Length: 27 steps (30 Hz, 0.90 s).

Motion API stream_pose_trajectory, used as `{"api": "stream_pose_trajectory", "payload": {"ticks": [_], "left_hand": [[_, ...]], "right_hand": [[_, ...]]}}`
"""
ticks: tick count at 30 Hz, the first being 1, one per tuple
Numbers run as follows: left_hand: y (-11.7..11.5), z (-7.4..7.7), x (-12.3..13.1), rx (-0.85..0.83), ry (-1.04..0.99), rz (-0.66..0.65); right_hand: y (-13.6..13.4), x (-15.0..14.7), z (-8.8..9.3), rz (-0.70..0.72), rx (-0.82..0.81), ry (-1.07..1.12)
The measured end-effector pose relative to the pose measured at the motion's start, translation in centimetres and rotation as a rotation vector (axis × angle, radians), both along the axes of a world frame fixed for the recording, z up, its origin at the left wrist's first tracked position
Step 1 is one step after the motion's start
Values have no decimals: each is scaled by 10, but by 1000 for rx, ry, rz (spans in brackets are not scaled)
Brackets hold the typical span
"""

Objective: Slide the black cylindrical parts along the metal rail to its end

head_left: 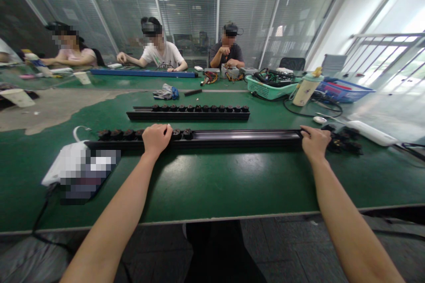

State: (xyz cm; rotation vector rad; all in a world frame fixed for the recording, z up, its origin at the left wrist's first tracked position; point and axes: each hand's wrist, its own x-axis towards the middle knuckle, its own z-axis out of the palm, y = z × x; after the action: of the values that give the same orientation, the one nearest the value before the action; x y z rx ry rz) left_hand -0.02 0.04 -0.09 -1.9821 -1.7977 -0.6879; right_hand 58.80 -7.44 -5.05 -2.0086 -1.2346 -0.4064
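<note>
I have my left hand (156,138) curled closed over the long black channel (247,143), left of centre in the frame. My right hand (315,142) is bent closed on its other end, at centre right. The channel lies across the middle of the green counter (212,185), black round pieces (129,135) lining its left part. A shorter black channel (189,116) sits just above.
</note>
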Motion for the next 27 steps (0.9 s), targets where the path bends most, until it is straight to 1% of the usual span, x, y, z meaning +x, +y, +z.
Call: {"api": "stream_pose_trajectory", "payload": {"ticks": [13,18,27], "left_hand": [[0,0,-1,9,7,-2],[1,-1,-1,11,3,-6],[-2,3,2,3,9,11]], "right_hand": [[2,5,-3,-35,16,-5],[2,7,-3,-49,0,-3],[1,6,-1,-58,13,13]]}}
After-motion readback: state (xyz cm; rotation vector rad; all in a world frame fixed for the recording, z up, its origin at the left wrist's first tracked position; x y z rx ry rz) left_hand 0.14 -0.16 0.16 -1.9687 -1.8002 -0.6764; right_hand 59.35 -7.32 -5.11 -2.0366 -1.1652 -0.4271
